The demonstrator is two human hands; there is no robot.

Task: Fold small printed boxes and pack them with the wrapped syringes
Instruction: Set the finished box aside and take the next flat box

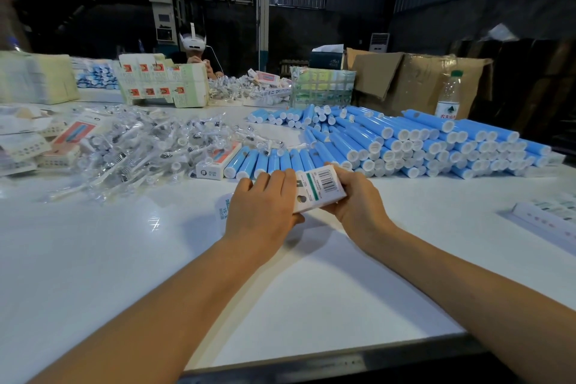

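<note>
Both my hands hold one small printed box, white with a barcode and a green stripe, just above the white table. My left hand grips its left end, fingers curled over the top and thumb underneath. My right hand grips the right end from below. A heap of clear-wrapped syringes lies to the left. Blue tubes with white caps are stacked behind the box and to the right. A flat printed piece peeks out from under my left hand.
Folded boxes and flat printed cartons lie at the left. Another person works across the table behind stacked cartons. A water bottle and cardboard boxes stand back right. Flat boxes lie at the right edge.
</note>
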